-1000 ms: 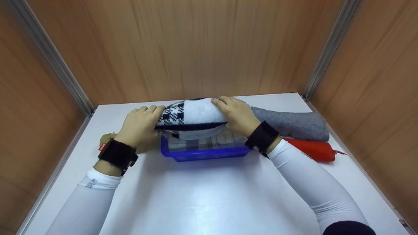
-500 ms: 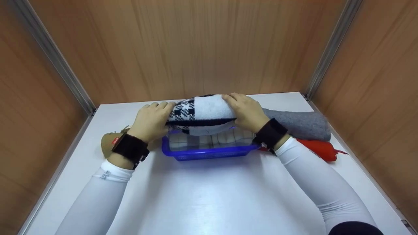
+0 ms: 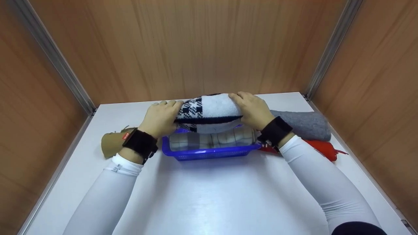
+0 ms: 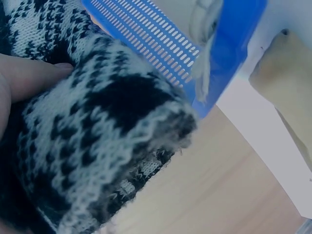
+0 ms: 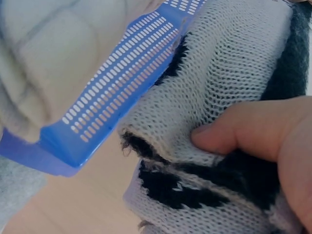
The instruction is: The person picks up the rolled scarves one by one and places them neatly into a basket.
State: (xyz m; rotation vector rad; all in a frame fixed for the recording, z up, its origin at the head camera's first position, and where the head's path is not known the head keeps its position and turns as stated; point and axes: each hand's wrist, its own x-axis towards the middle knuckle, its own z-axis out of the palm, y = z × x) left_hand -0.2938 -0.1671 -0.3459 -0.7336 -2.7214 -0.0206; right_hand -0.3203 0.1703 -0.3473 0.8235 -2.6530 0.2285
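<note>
Both hands grip a rolled knitted scarf [image 3: 218, 107], white and black with a houndstooth pattern toward its left end. My left hand [image 3: 161, 117] holds the left end and my right hand [image 3: 254, 109] the right end, thumbs pressed on the near side. The roll is held over the back part of a blue plastic basket [image 3: 209, 154] with slotted walls. Inside the basket lies a rolled cream-and-grey checked cloth [image 3: 212, 140]. In the left wrist view, the thumb [image 4: 36, 73] presses the houndstooth knit; in the right wrist view, the other thumb [image 5: 229, 131] presses the white knit.
To the basket's left lies a tan rolled cloth [image 3: 112, 143] with a red label. At the right are a grey rolled cloth [image 3: 303, 125] and a red rolled item [image 3: 323, 148] with a thin tie. Wooden panels [image 3: 202, 49] enclose the white table [image 3: 202, 199] at back and sides.
Both hands have carried the scarf roll to the right and slightly back, centring it more over the basket. More of the tan roll and the checked cloth shows now. The basket looks nearly unmoved.
</note>
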